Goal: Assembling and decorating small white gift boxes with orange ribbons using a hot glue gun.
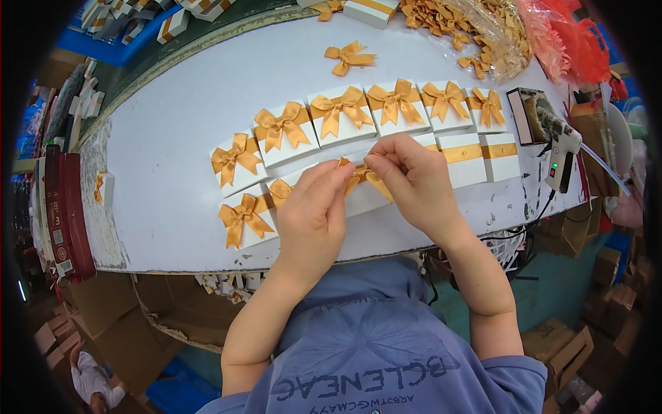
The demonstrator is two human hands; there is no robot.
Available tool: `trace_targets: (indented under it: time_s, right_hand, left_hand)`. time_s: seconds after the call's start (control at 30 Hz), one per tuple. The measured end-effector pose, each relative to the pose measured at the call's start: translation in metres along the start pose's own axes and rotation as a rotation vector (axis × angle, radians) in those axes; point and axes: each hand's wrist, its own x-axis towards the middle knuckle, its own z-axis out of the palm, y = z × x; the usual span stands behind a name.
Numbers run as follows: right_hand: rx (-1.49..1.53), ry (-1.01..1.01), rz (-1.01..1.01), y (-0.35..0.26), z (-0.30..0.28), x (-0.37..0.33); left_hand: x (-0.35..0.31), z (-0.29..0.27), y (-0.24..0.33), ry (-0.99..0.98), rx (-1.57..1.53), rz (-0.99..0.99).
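My left hand (314,210) and my right hand (416,183) meet over the near row of white boxes, fingertips pinched on a gold ribbon bow (360,181). Part of that bow is hidden behind the fingers. At the right end of this row, a white box (462,165) has a gold band with a small round spot on it and no bow. The left end box (245,222) carries a gold bow. Behind stands a far row of white boxes, each topped with a gold bow (339,110). A loose gold bow (350,58) lies beyond them.
A glue gun (565,153) with a lit green light rests at the table's right, by a small open box (527,117). A clear plastic bag (507,48) of gold bows and a red plastic bag (586,48) sit far right. Dark red flat boxes (69,214) stand at left.
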Motion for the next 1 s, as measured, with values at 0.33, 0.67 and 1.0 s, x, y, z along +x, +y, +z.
trace_targets:
  time_s: [0.33, 0.67, 1.0]
  right_hand:
    - [-0.640, 0.100, -0.338, 0.010, 0.008, -0.006]
    - [-0.653, 0.121, -0.395, -0.002, -0.020, 0.084]
    - [-1.032, -0.233, -0.143, 0.005, -0.010, 0.165]
  left_hand:
    - [-0.003, 0.006, 0.000, -0.161, 0.464, 0.150]
    - [-0.006, 0.003, 0.000, -0.193, 0.883, 0.350]
    - [0.005, -0.005, 0.005, -0.248, 0.814, 0.308]
